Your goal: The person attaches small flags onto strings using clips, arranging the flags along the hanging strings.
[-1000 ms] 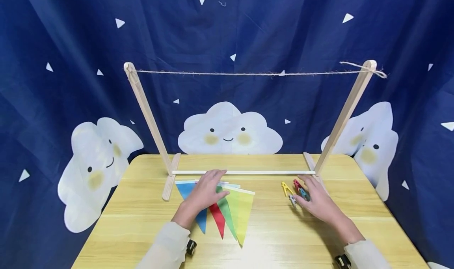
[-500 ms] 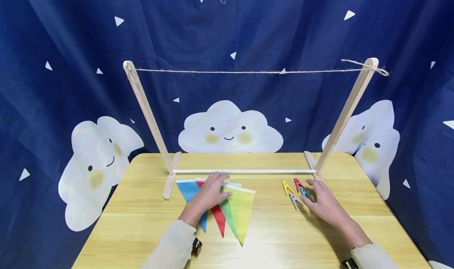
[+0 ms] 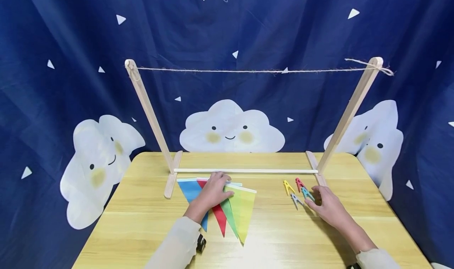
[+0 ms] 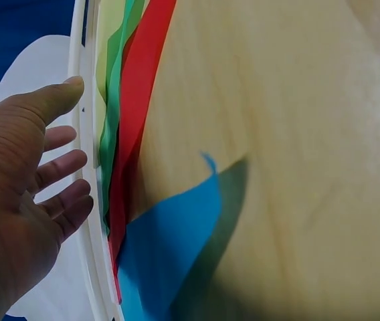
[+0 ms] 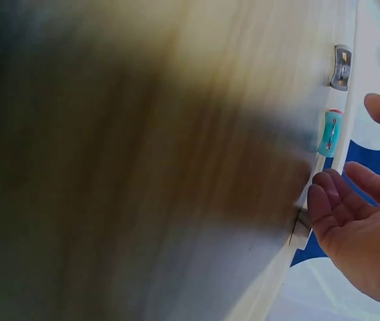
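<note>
Triangular pennants fan out on the table: blue (image 3: 189,190), red (image 3: 219,220), green (image 3: 228,210) and yellow (image 3: 244,212), each with a white top edge. Above them is my left hand (image 3: 214,192), fingers loosely bent and holding nothing; the left wrist view shows the thumb and fingers spread beside the red pennant (image 4: 136,100). To the right lie small clothespins: yellow (image 3: 288,187), red (image 3: 300,184), teal (image 3: 307,194) and grey (image 3: 296,200). My right hand (image 3: 330,208) is just right of the teal one, relaxed, with nothing in its grasp.
Behind the pennants stands a wooden frame with a left post (image 3: 150,113), a right post (image 3: 349,113) and a low white crossbar (image 3: 269,170). A twine (image 3: 227,71) runs between the post tops. A blue cloud-print curtain (image 3: 248,32) hangs behind the table (image 3: 269,237).
My right hand has drawn back to the right, so the teal and grey clothespins show more fully. My left hand has shifted slightly rightward over the pennants. The pennants lie as before.
</note>
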A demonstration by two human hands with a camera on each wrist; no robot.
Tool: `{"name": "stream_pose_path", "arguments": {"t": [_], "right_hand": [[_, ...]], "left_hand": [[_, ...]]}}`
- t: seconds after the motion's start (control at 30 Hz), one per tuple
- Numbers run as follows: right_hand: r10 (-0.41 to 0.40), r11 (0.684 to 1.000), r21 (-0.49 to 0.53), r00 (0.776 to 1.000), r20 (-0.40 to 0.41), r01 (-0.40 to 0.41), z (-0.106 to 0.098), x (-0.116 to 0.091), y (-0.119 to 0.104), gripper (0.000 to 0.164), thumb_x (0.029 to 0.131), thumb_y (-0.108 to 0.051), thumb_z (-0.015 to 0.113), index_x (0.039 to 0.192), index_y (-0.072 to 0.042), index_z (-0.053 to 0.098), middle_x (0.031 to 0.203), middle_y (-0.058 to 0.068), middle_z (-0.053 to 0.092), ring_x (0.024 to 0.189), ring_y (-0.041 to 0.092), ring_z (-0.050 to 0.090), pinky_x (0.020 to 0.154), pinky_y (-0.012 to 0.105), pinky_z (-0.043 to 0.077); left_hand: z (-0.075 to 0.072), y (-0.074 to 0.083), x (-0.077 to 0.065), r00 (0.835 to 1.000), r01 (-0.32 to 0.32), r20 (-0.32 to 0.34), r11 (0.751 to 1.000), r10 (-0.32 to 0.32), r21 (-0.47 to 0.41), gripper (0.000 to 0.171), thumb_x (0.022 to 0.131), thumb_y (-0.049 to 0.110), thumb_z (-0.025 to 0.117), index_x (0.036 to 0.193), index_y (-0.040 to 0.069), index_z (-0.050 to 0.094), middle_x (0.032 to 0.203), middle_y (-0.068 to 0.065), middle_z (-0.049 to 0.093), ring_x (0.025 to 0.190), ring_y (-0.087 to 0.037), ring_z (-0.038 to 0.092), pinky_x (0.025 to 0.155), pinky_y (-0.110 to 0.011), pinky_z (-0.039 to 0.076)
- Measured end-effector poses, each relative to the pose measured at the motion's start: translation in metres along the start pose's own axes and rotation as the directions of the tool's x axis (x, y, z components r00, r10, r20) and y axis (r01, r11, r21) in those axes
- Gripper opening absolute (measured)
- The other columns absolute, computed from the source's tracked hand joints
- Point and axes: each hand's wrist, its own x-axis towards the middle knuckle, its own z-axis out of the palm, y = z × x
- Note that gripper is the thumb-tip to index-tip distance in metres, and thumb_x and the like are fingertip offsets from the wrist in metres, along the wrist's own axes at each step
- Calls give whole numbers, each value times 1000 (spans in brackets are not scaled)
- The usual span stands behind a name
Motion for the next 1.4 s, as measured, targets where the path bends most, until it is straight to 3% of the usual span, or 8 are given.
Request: {"name": "stream_pose_path", "arguments": {"t": [0.33,1.07,1.4], "right_hand": [[35,999,-17,999,33,-34,1,9,0,43,83,-24,86,105,5,63,91,10,62,82,18,58,68,30,51],[24,999,-48,996,90,-20,1,12,1,31,83,-16,84,98,3,64,90,8,59,80,17,54,66,29,48],[35,997,-74,996,81,-29,2,15,0,26,84,-12,82,96,3,64,86,9,60,78,18,55,66,33,49]], "left_hand": [[3,0,2,1000,-17,17,999,17,42,45,92,35,79,128,9,68,130,-9,59,120,-28,49,104,-46,48],[6,-2,6,999,-36,6,999,36,-12,40,90,24,82,123,6,68,123,-8,57,118,-26,47,99,-41,51],[6,-2,6,1000,-24,13,997,25,-70,29,89,20,83,107,6,67,109,-5,52,108,-24,49,92,-39,52]]}}
